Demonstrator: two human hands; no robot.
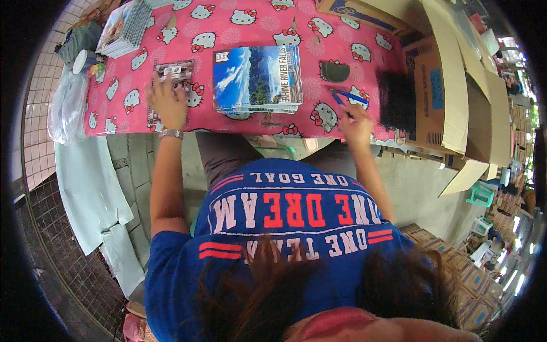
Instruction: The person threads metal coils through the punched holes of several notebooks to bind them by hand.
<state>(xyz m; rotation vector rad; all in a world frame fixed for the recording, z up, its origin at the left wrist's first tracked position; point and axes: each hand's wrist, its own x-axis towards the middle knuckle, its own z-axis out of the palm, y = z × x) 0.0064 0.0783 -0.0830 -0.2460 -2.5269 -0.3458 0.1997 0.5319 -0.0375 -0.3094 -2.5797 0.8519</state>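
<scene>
My left hand lies flat with fingers spread on a small stack of printed booklets on the pink cartoon-cat tablecloth. A silver watch sits on that wrist. My right hand holds a blue pen near the table's front edge. Between the hands lies a stack of notebooks with a blue sky-and-mountain cover. A dark round object rests just beyond the pen.
Another pile of booklets stands at the far left, next to a white cup and a clear plastic bag. Open cardboard boxes crowd the right side. More boxes are stacked low on the right.
</scene>
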